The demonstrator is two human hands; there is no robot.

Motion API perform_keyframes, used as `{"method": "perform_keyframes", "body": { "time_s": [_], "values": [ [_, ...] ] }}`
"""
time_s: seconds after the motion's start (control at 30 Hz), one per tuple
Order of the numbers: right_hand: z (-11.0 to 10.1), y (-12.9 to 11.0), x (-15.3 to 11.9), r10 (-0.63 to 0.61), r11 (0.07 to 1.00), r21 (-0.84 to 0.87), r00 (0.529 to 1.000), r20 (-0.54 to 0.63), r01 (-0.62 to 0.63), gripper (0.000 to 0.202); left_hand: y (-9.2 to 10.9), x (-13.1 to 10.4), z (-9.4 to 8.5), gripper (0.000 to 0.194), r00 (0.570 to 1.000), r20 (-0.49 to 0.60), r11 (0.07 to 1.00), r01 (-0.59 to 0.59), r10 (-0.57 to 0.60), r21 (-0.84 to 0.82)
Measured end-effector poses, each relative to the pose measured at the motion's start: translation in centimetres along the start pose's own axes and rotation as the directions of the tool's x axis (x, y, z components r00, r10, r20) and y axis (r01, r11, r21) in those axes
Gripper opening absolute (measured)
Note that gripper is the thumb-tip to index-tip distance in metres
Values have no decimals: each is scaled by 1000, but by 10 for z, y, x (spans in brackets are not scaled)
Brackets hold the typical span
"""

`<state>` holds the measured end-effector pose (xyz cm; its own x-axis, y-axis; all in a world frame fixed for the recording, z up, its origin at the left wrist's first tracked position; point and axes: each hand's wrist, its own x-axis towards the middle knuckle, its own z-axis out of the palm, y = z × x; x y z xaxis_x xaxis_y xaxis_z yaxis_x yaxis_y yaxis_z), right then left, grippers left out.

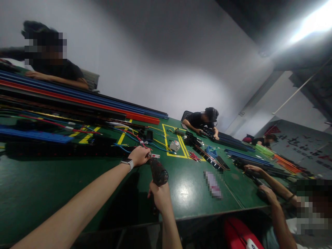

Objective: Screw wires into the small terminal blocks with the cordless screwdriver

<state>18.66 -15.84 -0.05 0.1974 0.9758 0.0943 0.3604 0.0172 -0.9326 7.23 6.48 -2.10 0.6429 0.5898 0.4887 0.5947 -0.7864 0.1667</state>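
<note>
No readable text on our bench

We see red characters on the far right wall sign [302, 147], too blurred and tilted for us to read; the smeared card [213, 185] on the green table [52, 186] gives us nothing, and no tool shows a brand.

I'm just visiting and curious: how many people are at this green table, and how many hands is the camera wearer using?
Camera wearer's hands: 2, left hand and right hand on a power screwdriver
Other people around the green table: 4
Total people: 5
</note>
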Motion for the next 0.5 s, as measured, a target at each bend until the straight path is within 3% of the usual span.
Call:
{"method": "perform_keyframes", "body": {
  "time_s": [0.5],
  "values": [
    [-1,-5,0,-37,999,1,999,13,37,20,1,0,-2,23,1000,6,1000,-1,0,10]
  ]
}}
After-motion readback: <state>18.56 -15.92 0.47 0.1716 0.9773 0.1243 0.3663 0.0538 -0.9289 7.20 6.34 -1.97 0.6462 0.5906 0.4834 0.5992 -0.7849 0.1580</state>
